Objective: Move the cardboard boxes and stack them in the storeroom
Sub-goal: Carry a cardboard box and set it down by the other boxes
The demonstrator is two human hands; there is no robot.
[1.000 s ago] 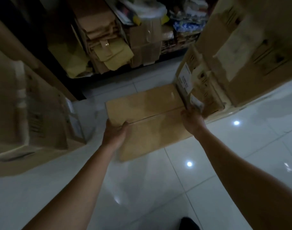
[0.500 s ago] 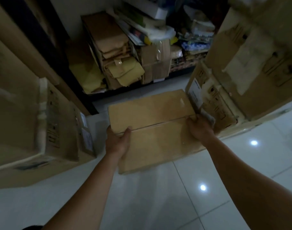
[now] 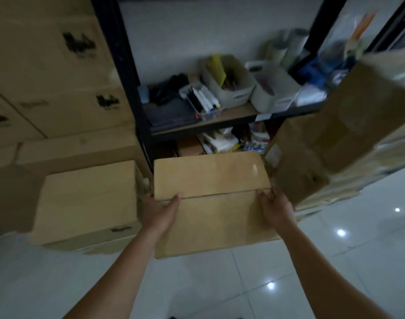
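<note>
1. The person holds a closed cardboard box (image 3: 210, 176) between both hands, in front of the body and above the white tiled floor (image 3: 220, 291).
2. The left grip (image 3: 159, 212) is clamped on the box's left edge. Its thumb lies across the top at the lid seam, and its fingers go down the left side out of sight.
3. The right grip (image 3: 276, 209) is clamped on the box's right edge at the same seam. Its fingers (image 3: 265, 199) lie on the top face and the rest of the hand wraps over the side.
4. The box sits level between the two grips, with its far half reaching beyond them toward a dark metal shelf (image 3: 231, 116). Whether its underside touches the floor cannot be told.
5. Just left of the held box, a second box (image 3: 86, 199) stands on the floor, with a narrow gap between the two.
6. Behind that one, a stack of larger boxes (image 3: 47, 77) rises against the left side.
7. To the right, more large boxes (image 3: 335, 146) stand close to the right grip.
8. The shelf carries two white baskets (image 3: 233, 88) and a clear tray of pens (image 3: 203, 100).
</note>
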